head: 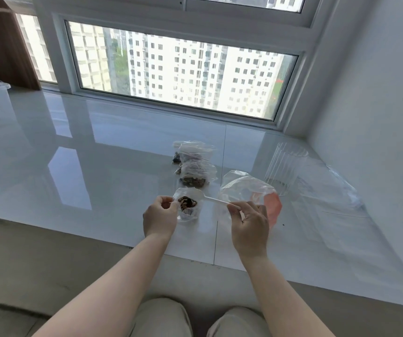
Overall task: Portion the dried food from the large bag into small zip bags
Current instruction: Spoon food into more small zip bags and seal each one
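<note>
My left hand (160, 218) pinches the rim of a small zip bag (188, 205), holding it open; dark dried food lies inside. My right hand (249, 224) pinches a white plastic spoon (216, 201) whose bowl reaches the small bag's mouth. The large clear bag (246, 188) with a red patch stands open just behind my right hand. Beyond the small bag, several filled zip bags (194, 166) lie in a short row on the white sill (98, 166).
A clear ribbed glass cup (284, 166) stands to the right of the large bag, with more clear plastic bags (329, 188) beside it near the right wall. A window runs along the back. My knees are at the bottom edge.
</note>
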